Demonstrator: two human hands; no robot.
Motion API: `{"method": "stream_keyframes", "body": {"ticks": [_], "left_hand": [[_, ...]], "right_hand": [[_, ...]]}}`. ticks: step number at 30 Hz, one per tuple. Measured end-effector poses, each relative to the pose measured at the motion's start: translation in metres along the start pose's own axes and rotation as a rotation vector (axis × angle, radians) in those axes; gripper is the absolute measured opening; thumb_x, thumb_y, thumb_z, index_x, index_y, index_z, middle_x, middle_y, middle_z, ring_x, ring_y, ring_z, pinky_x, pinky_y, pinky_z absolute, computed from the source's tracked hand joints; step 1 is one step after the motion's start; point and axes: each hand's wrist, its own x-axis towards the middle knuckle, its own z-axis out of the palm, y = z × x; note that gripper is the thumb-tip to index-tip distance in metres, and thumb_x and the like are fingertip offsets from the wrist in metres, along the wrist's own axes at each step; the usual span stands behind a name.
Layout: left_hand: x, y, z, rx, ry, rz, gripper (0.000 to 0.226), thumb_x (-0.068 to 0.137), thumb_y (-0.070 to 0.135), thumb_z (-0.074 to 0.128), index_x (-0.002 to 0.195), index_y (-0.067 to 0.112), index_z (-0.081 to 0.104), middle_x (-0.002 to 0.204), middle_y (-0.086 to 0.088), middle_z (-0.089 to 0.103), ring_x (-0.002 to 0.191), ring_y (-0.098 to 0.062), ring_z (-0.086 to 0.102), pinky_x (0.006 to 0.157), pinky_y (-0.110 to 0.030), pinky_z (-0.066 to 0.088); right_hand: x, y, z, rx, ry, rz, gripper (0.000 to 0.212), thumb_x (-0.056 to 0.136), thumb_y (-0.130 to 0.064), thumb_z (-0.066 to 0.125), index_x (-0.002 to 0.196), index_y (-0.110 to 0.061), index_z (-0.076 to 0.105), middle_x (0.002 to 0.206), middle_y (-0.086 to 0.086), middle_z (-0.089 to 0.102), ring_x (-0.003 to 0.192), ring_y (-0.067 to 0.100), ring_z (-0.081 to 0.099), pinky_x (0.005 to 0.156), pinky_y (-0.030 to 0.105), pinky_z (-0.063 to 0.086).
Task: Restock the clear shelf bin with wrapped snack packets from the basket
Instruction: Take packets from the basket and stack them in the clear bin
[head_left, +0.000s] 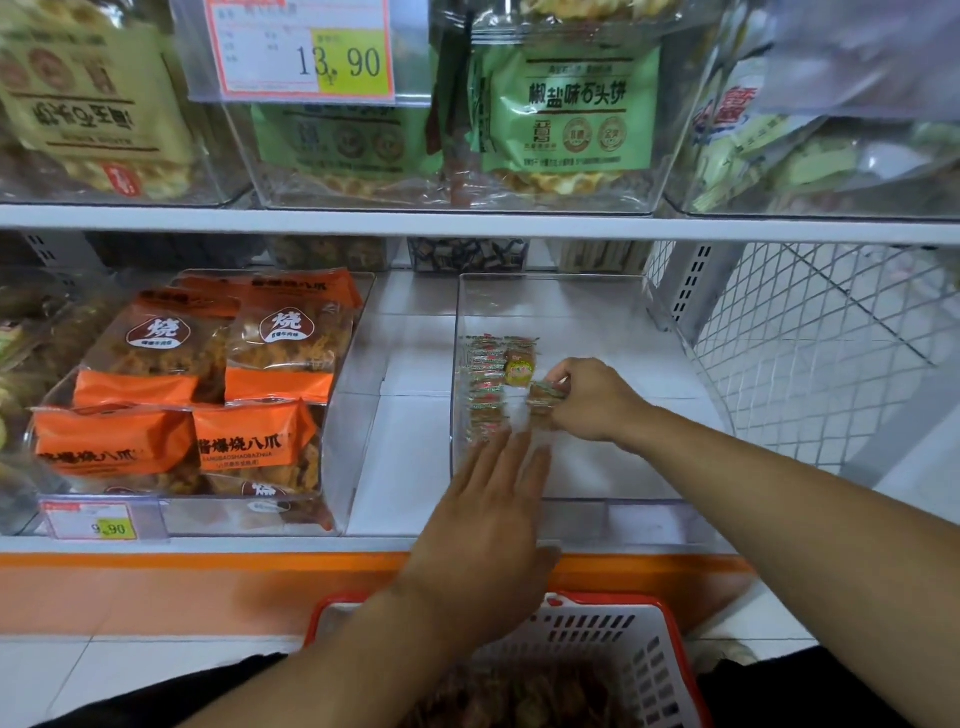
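The clear shelf bin (597, 499) sits on the lower white shelf (405, 467), and everything else is placed from it. Inside the bin, against its left wall, a column of small wrapped snack packets (485, 387) lies in a neat row, with one packet bearing a round yellow label (519, 370) at the row's right. The right hand (592, 400) reaches into the bin, its fingers curled round a small stack of packets (545, 397) just right of the row. The left hand (493, 514) hangs over the bin's front edge, fingers straight and spread, holding nothing; it is blurred. Below the bin's front, a red-rimmed white basket (613, 644) holds more packets, blurred. Left of the bin stands another clear bin of orange snack bags (208, 395).
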Motion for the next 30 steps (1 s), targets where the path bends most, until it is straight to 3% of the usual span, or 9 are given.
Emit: {"method": "stream_keyframes", "body": {"ticks": [3, 8, 10, 17, 20, 23, 26, 28, 30], "left_hand": [[0.000, 0.003, 0.007, 0.076, -0.069, -0.031, 0.091, 0.099, 0.041, 0.051, 0.162, 0.015, -0.010, 0.170, -0.011, -0.015, 0.155, -0.027, -0.021, 0.101, -0.030, -0.037], [0.002, -0.001, 0.009, 0.030, -0.133, -0.042, 0.093, 0.097, 0.043, 0.056, 0.162, 0.019, -0.006, 0.171, -0.007, -0.011, 0.156, -0.023, -0.018, 0.102, -0.029, -0.033], [0.002, -0.002, 0.010, 0.015, -0.155, -0.027, 0.094, 0.095, 0.046, 0.057, 0.162, 0.021, -0.004, 0.171, -0.005, -0.012, 0.155, -0.022, -0.019, 0.103, -0.030, -0.032], [0.005, 0.000, 0.008, 0.051, -0.191, -0.029, 0.093, 0.091, 0.042, 0.063, 0.161, 0.019, 0.005, 0.171, -0.009, -0.005, 0.157, -0.024, -0.014, 0.110, -0.035, -0.027], [0.004, 0.000, 0.008, 0.041, -0.187, -0.027, 0.093, 0.092, 0.042, 0.062, 0.161, 0.019, 0.004, 0.171, -0.008, -0.006, 0.156, -0.023, -0.015, 0.105, -0.031, -0.031], [0.001, 0.000, 0.009, 0.041, -0.158, -0.015, 0.095, 0.094, 0.042, 0.061, 0.162, 0.019, 0.000, 0.171, -0.008, -0.007, 0.156, -0.024, -0.015, 0.117, -0.036, -0.023], [-0.007, 0.001, 0.002, 0.069, -0.120, 0.042, 0.098, 0.092, 0.035, 0.068, 0.163, 0.017, 0.003, 0.171, -0.010, -0.004, 0.157, -0.026, -0.013, 0.115, -0.033, -0.025], [-0.015, 0.003, -0.010, 0.065, -0.019, 0.097, 0.094, 0.084, 0.028, 0.077, 0.160, 0.015, 0.024, 0.169, -0.013, 0.017, 0.157, -0.030, 0.005, 0.122, -0.034, -0.015], [-0.023, 0.007, -0.022, 0.019, 0.082, 0.145, 0.075, 0.072, 0.021, 0.084, 0.141, 0.015, 0.057, 0.146, -0.012, 0.053, 0.142, -0.032, 0.039, 0.124, -0.041, 0.026]], "right_hand": [[0.032, 0.000, 0.018, 0.073, 0.067, 0.053, 0.053, 0.082, -0.008, 0.075, 0.133, -0.009, 0.061, 0.136, 0.014, 0.057, 0.118, 0.028, 0.060, 0.084, 0.022, 0.047], [0.055, -0.005, 0.033, 0.245, 0.104, 0.106, 0.072, 0.089, -0.008, 0.072, 0.151, -0.014, 0.038, 0.140, 0.014, 0.054, 0.124, 0.031, 0.057, 0.102, 0.026, 0.046], [0.056, -0.002, 0.036, 0.289, 0.069, 0.064, 0.073, 0.087, -0.014, 0.077, 0.150, -0.015, 0.041, 0.139, 0.009, 0.057, 0.122, 0.027, 0.059, 0.109, 0.030, 0.044], [0.059, -0.006, 0.043, 0.171, 0.016, -0.061, 0.071, 0.079, -0.021, 0.085, 0.143, -0.013, 0.053, 0.138, 0.007, 0.062, 0.125, 0.027, 0.059, 0.114, 0.031, 0.040], [0.059, -0.006, 0.040, 0.102, 0.064, -0.065, 0.079, 0.076, -0.021, 0.087, 0.146, -0.014, 0.050, 0.137, 0.010, 0.060, 0.124, 0.030, 0.059, 0.112, 0.029, 0.041], [0.054, -0.004, 0.040, 0.077, 0.087, -0.062, 0.090, 0.075, -0.022, 0.088, 0.152, -0.016, 0.040, 0.137, 0.016, 0.055, 0.124, 0.034, 0.057, 0.113, 0.037, 0.042], [0.043, -0.006, 0.037, 0.034, 0.090, -0.029, 0.087, 0.084, -0.017, 0.080, 0.156, -0.017, 0.032, 0.142, 0.019, 0.046, 0.127, 0.037, 0.053, 0.112, 0.033, 0.040], [0.027, -0.011, 0.026, 0.014, 0.133, -0.044, 0.077, 0.087, -0.013, 0.074, 0.154, -0.017, 0.037, 0.143, 0.019, 0.044, 0.126, 0.035, 0.054, 0.105, 0.028, 0.041], [0.004, -0.023, 0.015, 0.045, 0.275, -0.142, 0.061, 0.088, -0.005, 0.068, 0.145, -0.016, 0.049, 0.141, 0.014, 0.048, 0.118, 0.027, 0.059, 0.101, 0.026, 0.045]]}}
